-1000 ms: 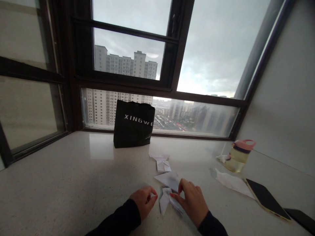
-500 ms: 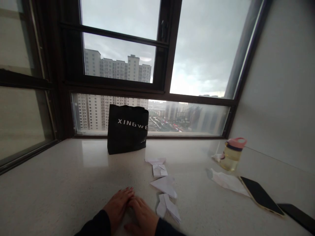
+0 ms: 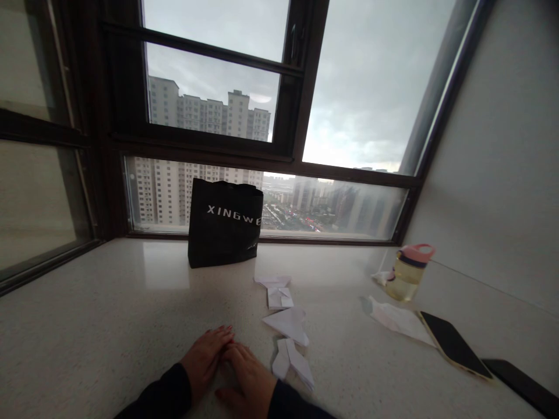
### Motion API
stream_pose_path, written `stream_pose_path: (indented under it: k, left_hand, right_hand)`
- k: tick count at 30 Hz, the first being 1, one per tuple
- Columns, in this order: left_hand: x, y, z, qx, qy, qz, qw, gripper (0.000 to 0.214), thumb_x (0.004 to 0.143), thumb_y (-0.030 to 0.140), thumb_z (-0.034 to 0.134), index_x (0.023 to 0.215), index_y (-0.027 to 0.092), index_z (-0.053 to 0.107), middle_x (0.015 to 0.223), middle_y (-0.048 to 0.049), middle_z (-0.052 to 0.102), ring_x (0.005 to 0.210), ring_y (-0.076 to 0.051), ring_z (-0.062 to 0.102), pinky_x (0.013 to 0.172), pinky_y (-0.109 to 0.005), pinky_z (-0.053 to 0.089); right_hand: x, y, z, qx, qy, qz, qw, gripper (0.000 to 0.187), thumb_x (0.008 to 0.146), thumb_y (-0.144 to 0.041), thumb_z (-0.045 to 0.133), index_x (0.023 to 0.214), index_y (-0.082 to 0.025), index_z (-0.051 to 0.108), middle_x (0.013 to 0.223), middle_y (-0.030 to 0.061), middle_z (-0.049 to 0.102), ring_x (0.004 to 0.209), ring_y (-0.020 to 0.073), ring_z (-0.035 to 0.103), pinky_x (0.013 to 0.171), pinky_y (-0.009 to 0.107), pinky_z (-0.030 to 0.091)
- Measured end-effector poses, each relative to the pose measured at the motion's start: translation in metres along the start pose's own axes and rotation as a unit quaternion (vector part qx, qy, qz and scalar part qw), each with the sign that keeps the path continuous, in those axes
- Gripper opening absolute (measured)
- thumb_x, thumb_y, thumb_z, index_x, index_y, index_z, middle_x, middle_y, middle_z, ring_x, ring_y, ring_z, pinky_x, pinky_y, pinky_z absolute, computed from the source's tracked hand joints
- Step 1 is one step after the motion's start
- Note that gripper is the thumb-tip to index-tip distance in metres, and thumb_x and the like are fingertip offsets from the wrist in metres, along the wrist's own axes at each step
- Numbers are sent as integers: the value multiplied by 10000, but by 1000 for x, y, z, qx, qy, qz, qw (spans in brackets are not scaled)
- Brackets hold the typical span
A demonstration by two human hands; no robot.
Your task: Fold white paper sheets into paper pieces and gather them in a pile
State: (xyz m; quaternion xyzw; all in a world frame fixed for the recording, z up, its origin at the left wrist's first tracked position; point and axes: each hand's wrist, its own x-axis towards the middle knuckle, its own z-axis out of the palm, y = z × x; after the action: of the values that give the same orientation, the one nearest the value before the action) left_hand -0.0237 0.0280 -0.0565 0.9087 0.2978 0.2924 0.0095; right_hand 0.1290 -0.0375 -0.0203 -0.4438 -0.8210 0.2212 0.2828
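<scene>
Both hands rest on the pale speckled sill at the bottom of the view, their fingertips meeting. My left hand (image 3: 205,361) lies palm down with its fingers stretched out and holds nothing. Against it, my right hand (image 3: 250,375) also lies with fingers extended, its fingertips over or beside those of the left; I cannot tell which. Just right of the right hand lies a folded white paper piece (image 3: 292,364). Beyond it, in a column, are a folded paper triangle (image 3: 288,325), a folded paper square (image 3: 280,298) and a flat folded paper strip (image 3: 273,281).
A black bag (image 3: 225,227) stands by the window. To the right are a water bottle with a pink lid (image 3: 408,273), a crumpled tissue (image 3: 399,320), a phone (image 3: 456,344) and a second dark flat object (image 3: 522,384). A wall (image 3: 493,174) bounds the right side.
The view has shifted slightly, so the sill and its things sit a little higher and further left. My hands keep the same pose, and the papers have not moved on the sill.
</scene>
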Motion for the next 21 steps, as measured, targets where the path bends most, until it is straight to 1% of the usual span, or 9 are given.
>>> stream_pose_path:
  k: [3, 7, 11, 15, 19, 21]
  left_hand:
    - [0, 0, 0, 7, 7, 4, 1000, 368, 770, 205, 311, 1087, 197, 497, 1125, -55, 537, 1040, -160, 472, 910, -323, 352]
    - [0, -1, 2, 12, 19, 6, 1000, 365, 777, 220, 305, 1085, 208, 501, 1108, -46, 550, 1023, -159, 486, 904, -309, 362]
    - [-1, -3, 3, 6, 20, 6, 1000, 361, 771, 229, 317, 1077, 216, 508, 1113, -36, 547, 1030, -159, 482, 899, -304, 370]
    - [-1, -4, 5, 0, 21, 5, 1000, 359, 777, 219, 317, 1084, 218, 503, 1114, -38, 547, 1029, -154, 482, 897, -298, 370]
    - [-2, -5, 8, 9, 22, 5, 1000, 360, 782, 213, 315, 1096, 217, 491, 1115, -40, 546, 1031, -147, 481, 895, -292, 372]
    - [-2, -5, 9, 15, 21, 10, 1000, 364, 781, 212, 313, 1101, 214, 484, 1118, -41, 543, 1034, -146, 479, 892, -290, 375]
  right_hand:
    - [1, 1, 0, 4, -5, 2, 1000, 431, 597, -167, 599, 1003, -140, 457, 1091, 96, 474, 1039, 211, 395, 907, 317, 294]
    - [3, 10, 4, 1, -11, -16, 1000, 448, 579, -173, 612, 998, -129, 459, 1103, 113, 469, 1054, 223, 385, 925, 327, 271]
    - [3, 16, 6, -8, -17, -35, 999, 453, 590, -192, 603, 1010, -126, 448, 1110, 116, 467, 1060, 222, 388, 938, 324, 254]
    - [3, 19, 8, -19, -19, -39, 999, 449, 600, -218, 592, 1016, -144, 439, 1113, 107, 470, 1060, 225, 399, 933, 335, 267]
    - [9, 33, 21, -49, -10, -58, 997, 447, 592, -286, 615, 983, -144, 449, 1102, 123, 489, 1071, 237, 405, 936, 354, 280]
    - [12, 45, 30, -76, 3, -57, 995, 401, 623, -308, 605, 959, -148, 455, 1072, 124, 515, 1060, 239, 425, 930, 370, 300]
